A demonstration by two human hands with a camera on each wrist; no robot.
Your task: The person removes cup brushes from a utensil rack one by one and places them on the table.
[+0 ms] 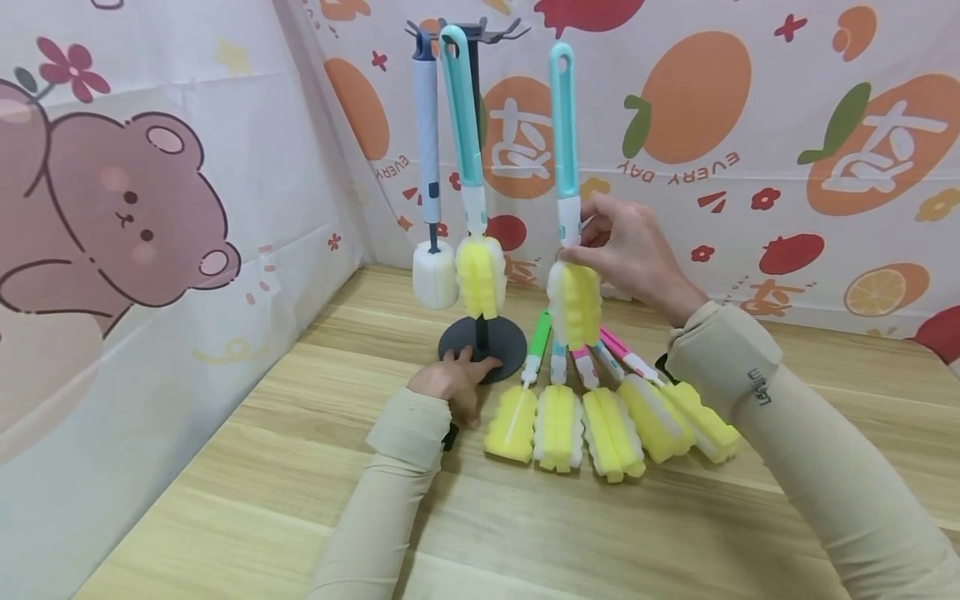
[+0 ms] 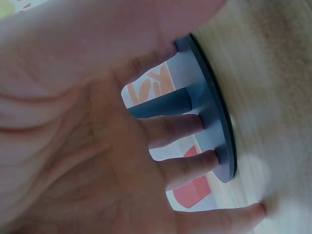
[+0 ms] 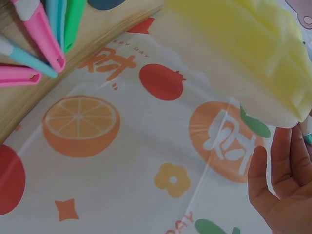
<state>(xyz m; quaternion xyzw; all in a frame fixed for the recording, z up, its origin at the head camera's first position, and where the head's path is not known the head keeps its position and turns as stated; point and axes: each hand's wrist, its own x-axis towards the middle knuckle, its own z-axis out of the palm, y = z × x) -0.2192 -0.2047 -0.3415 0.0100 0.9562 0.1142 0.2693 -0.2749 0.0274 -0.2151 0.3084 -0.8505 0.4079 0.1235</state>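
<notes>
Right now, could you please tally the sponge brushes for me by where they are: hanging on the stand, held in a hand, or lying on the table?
Hanging on the stand: 2, one white-headed, one yellow-headed
Held upright in the right hand: 1, teal-handled brush
Lying on the table: 5, yellow-headed
Total: 8 brushes

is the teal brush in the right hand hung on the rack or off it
Off it: the right hand pinches the teal brush upright, its loop apart from the rack hooks.
</notes>
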